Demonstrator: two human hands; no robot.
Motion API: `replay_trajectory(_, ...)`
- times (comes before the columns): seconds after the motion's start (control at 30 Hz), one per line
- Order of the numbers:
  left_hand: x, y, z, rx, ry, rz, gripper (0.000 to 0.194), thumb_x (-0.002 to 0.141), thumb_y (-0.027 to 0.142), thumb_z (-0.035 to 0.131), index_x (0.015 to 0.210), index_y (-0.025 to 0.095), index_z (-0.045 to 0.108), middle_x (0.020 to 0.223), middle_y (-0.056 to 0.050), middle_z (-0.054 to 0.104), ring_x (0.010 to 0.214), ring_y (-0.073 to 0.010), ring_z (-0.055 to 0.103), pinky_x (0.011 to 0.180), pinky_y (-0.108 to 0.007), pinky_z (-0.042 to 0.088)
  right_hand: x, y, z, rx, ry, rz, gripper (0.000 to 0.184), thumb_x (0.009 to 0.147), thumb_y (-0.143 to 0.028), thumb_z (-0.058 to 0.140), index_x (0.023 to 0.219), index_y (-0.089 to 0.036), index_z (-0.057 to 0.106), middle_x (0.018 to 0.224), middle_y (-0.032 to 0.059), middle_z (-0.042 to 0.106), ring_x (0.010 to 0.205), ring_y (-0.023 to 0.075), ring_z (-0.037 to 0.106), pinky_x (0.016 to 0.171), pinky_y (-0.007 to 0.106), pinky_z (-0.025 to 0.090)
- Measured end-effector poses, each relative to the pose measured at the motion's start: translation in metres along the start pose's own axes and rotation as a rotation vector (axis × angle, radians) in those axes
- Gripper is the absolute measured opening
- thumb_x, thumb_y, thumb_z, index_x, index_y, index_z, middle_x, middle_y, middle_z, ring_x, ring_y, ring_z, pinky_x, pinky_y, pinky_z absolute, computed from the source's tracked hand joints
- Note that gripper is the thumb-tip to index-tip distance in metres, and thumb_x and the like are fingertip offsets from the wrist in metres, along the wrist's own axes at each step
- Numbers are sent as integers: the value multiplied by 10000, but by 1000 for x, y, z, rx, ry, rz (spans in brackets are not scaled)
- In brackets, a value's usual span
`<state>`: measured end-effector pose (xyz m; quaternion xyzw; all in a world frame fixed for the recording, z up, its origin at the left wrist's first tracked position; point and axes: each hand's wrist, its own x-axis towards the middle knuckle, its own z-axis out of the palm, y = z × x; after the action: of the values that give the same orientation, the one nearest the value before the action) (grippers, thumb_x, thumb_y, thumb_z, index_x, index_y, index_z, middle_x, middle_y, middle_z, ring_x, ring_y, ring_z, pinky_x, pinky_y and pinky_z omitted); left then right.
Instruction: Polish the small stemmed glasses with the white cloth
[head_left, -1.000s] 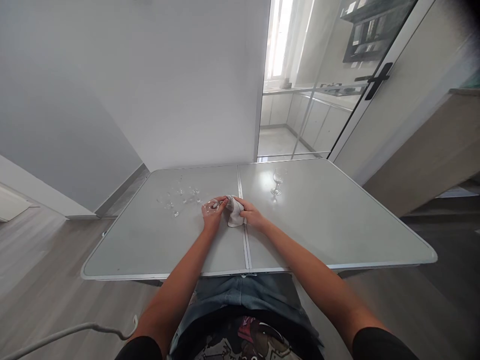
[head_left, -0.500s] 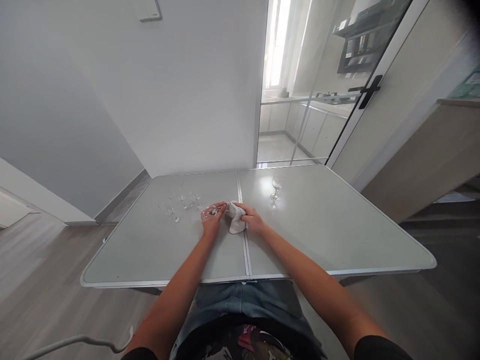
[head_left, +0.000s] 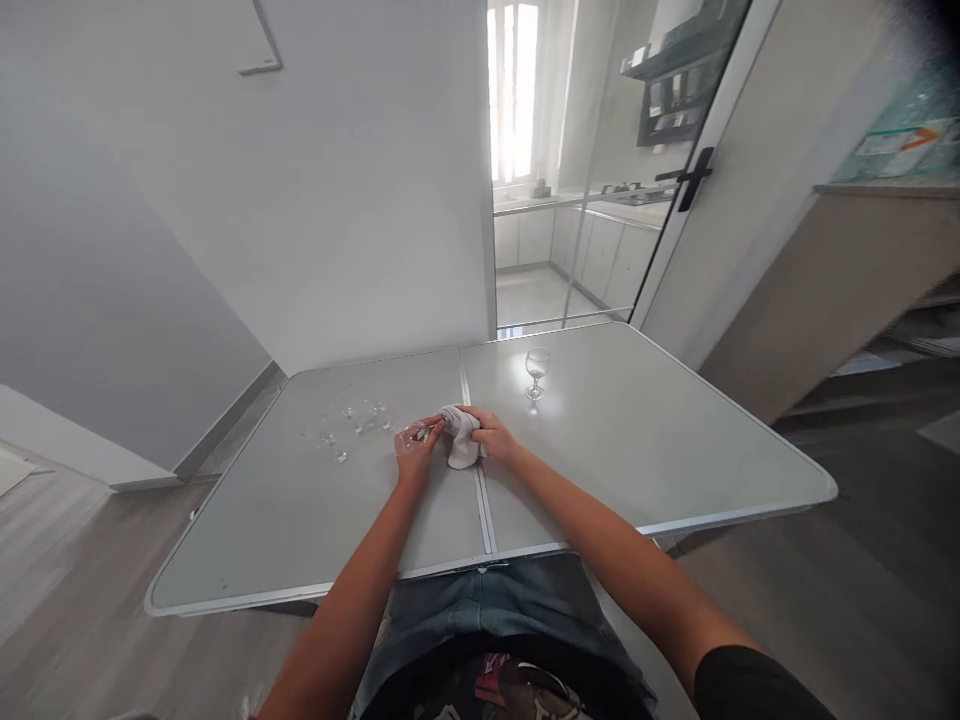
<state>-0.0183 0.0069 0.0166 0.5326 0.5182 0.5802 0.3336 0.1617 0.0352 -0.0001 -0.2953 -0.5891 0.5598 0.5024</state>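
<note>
In the head view my left hand [head_left: 417, 458] is closed around a clear stemmed glass [head_left: 407, 437], its bowl pointing left. My right hand [head_left: 496, 440] grips a white cloth [head_left: 463, 450], which is wrapped over the glass's right end, so that end is hidden. Both hands meet just above the table, near its centre seam. Beyond my right hand, another stemmed glass [head_left: 536, 366] stands upright on the table.
Several clear glass pieces [head_left: 358, 428] are on the left half of the grey folding table [head_left: 637, 450]; their shapes are hard to make out. A white wall [head_left: 360, 200] and a glass door with a black handle [head_left: 691, 178] lie beyond the far edge.
My view has turned to the right, so the scene sits further left. My hands keep hold of the glass and cloth, with only a slight shift in the cloth's folds.
</note>
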Motion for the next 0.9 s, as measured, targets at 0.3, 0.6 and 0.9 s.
replay_trajectory(0.3, -1, 0, 5, -26, 15, 10, 319, 726, 470, 807, 910, 210, 799, 985, -107, 778, 946, -262, 717, 909, -417, 553, 3, 4, 0, -73, -63, 15, 555, 538, -120, 529, 1038, -187, 761, 954, 32, 731, 924, 234, 626, 881, 366, 498)
replay_trajectory(0.6, 1, 2, 4, 0, 27, 40, 280, 741, 441, 805, 879, 197, 803, 949, -101, 781, 920, -263, 716, 896, -408, 548, -2, -2, 3, -9, -57, 16, 599, 544, -130, 525, 1098, -176, 748, 1005, 45, 735, 953, 244, 626, 872, 366, 494)
replay_trajectory(0.9, 0, 1, 6, -30, -118, 12, 299, 700, 451, 832, 877, 210, 812, 955, -104, 780, 948, -270, 714, 910, -417, 550, -1, 1, 1, -11, 56, 1, 636, 551, -139, 521, 1148, -189, 733, 1042, 37, 723, 987, 232, 607, 899, 355, 467)
